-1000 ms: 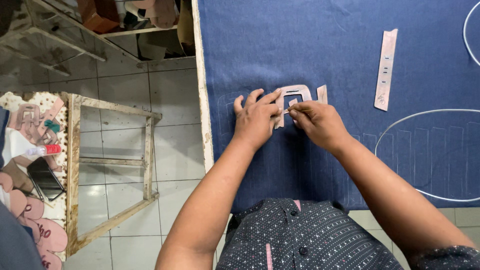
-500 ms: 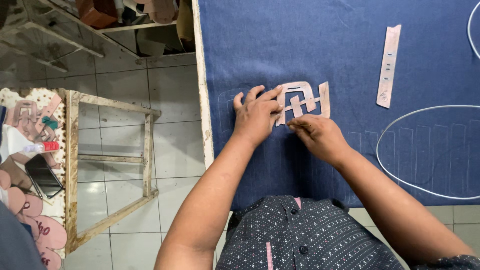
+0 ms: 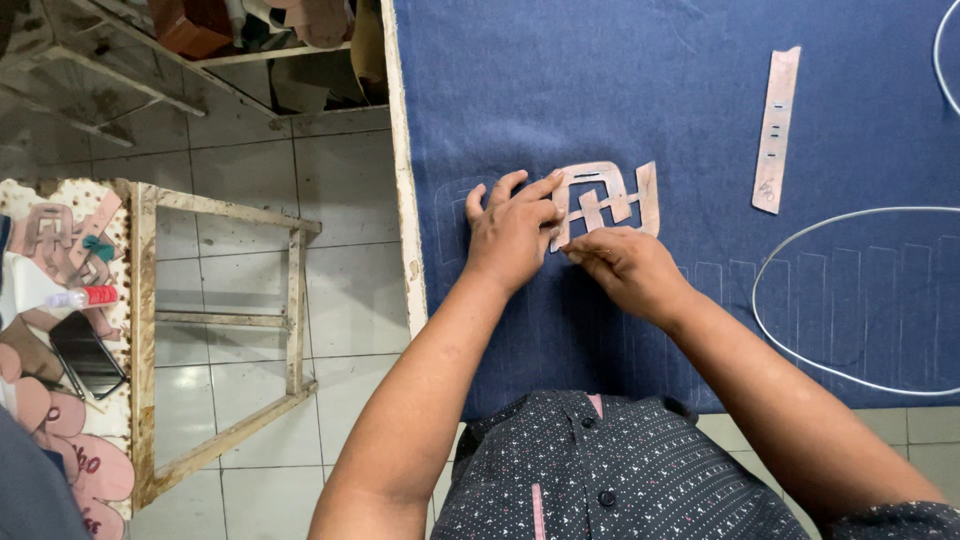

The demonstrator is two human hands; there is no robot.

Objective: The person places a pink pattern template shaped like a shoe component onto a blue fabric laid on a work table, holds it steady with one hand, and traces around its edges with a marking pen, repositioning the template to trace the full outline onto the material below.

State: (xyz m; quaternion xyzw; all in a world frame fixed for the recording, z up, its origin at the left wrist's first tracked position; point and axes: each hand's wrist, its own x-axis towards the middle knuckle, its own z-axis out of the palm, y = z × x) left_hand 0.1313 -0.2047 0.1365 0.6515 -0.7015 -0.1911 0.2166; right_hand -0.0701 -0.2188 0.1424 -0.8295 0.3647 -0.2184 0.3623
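Blue cloth (image 3: 620, 110) bears left hand (image 3: 510, 232) flat, pinning template (image 3: 603, 200).

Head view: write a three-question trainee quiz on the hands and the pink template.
1. True or false: the left hand presses the pink cut-out template against the blue fabric.
2. What lies apart to the right of the template? A) a pink strip B) scissors C) a ruler
3. Which hand works at the template's lower edge?

Key: 1 true; 2 A; 3 the right hand.
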